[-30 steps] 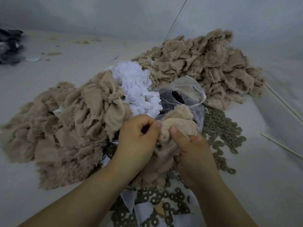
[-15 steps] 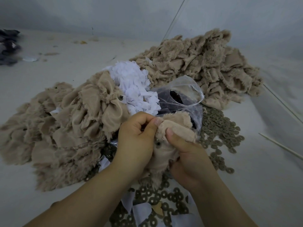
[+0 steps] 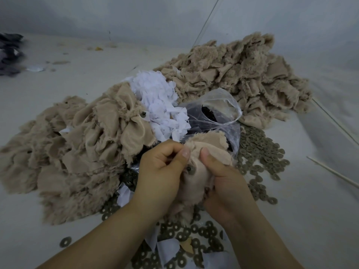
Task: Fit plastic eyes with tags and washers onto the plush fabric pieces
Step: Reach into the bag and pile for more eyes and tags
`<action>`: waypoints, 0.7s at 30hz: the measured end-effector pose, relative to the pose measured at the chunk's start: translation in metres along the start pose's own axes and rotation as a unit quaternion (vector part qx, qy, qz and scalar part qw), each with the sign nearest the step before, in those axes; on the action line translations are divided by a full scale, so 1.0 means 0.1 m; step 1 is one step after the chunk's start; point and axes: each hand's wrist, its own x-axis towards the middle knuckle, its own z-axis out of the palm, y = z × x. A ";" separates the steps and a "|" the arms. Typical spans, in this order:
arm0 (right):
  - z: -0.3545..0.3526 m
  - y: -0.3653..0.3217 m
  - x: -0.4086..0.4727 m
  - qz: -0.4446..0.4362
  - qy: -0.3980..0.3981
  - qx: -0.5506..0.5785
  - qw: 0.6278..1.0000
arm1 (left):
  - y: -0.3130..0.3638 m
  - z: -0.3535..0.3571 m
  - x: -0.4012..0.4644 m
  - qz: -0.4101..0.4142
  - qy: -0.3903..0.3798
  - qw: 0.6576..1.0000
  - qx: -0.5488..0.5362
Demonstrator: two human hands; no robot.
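Both thumbs now sit closer together on the plush piece (image 3: 206, 150), the left hand (image 3: 161, 171) and right hand (image 3: 223, 183) pulling its fabric flatter around the dark eye (image 3: 188, 169)

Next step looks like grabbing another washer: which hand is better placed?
Probably the right hand: the washers lie just beside it, while the left hand holds the plush piece with the eye steady.

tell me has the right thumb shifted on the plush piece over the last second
Yes: the right hand's thumb slid down the plush piece, away from the plastic bag.
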 end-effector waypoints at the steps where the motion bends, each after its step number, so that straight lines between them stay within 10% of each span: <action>1: 0.01 0.00 0.00 0.010 -0.003 0.008 1.000 | 0.01 0.00 0.00 -0.020 -0.001 0.999 -0.025; 21: -0.03 0.05 0.02 0.017 0.011 -0.011 1.000 | -0.04 0.00 0.01 -0.067 -0.015 0.996 -0.056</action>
